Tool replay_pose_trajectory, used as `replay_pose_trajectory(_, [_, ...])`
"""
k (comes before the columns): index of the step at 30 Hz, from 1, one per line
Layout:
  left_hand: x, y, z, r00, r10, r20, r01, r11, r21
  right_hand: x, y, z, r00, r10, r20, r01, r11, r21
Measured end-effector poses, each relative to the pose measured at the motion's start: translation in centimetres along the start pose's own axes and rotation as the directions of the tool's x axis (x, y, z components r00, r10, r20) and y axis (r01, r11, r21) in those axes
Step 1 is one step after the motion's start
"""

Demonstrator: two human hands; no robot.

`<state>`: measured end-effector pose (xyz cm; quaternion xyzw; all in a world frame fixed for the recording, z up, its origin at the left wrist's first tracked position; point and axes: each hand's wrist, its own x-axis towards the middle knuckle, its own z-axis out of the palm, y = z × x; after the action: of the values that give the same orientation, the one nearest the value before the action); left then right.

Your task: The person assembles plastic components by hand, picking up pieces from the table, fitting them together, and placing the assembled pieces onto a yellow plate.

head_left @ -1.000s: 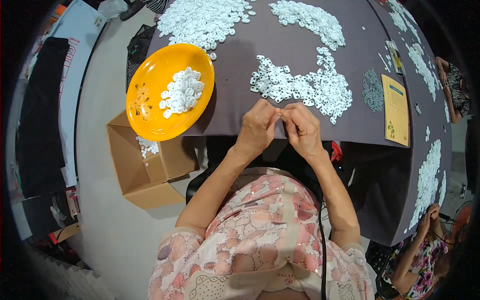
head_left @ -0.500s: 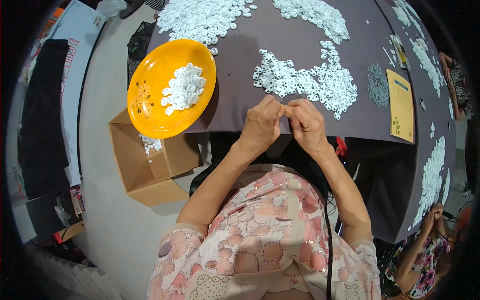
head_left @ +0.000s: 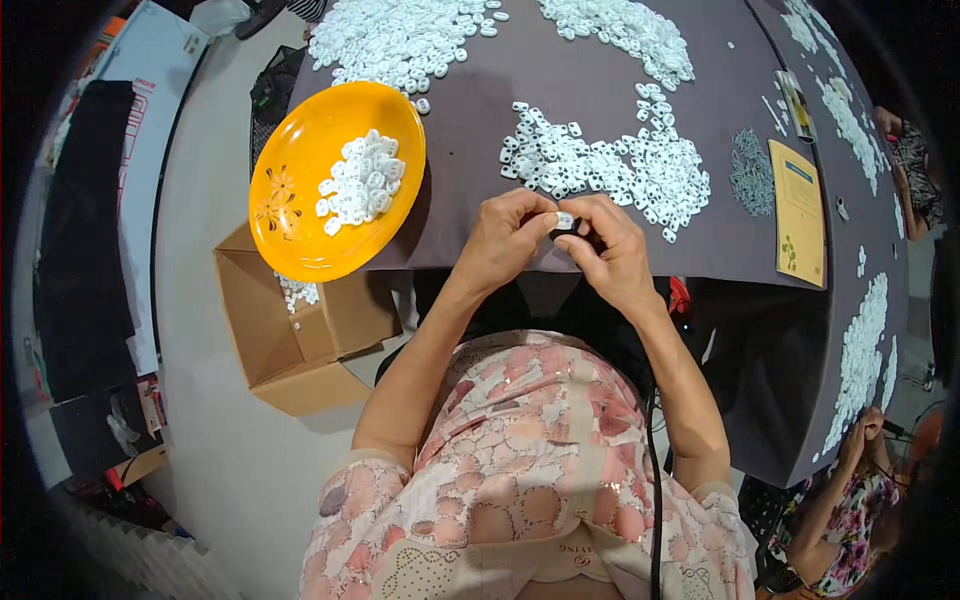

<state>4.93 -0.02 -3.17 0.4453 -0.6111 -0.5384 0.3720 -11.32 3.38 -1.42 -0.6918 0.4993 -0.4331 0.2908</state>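
Note:
Over the table's near edge, my left hand (head_left: 503, 240) and my right hand (head_left: 617, 252) meet with fingertips closed on one small white plastic piece (head_left: 565, 220). Its upper face shows between the thumbs and forefingers; the rest is covered by my fingers. Just beyond my hands spreads a pile of white pieces with dark openings (head_left: 600, 165). To the left, an orange oval plate (head_left: 290, 130) with a flower print overhangs the table edge, bearing a heap of rounded white pieces (head_left: 362, 180).
Large piles of white pieces (head_left: 400, 40) lie at the far side. Right of the near pile are a heap of small grey metal parts (head_left: 752, 172) and a yellow booklet (head_left: 798, 215). A cardboard box (head_left: 265, 345) stands on the floor. Another person's hands (head_left: 868, 428) are at far right.
My hands have turned and opened slightly at the fingertips, so the white piece now shows between them. The view has shifted a little; the piles and plate look unchanged.

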Motion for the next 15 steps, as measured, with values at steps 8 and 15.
replay_pose_trajectory(8, [0.3, 0.0, -0.2, 0.999, -0.018, 0.033, 0.018, 1.000, -0.017, 0.1, 0.7, 0.4, 0.994, -0.100, -0.052, 0.095, 0.992, -0.080])
replay_pose_trajectory(15, [0.1, 0.7, 0.2, 0.997, -0.036, 0.073, 0.034, 0.999, 0.035, -0.6, 1.5, 0.2, 0.993, -0.096, -0.075, 0.095, 0.995, -0.010])
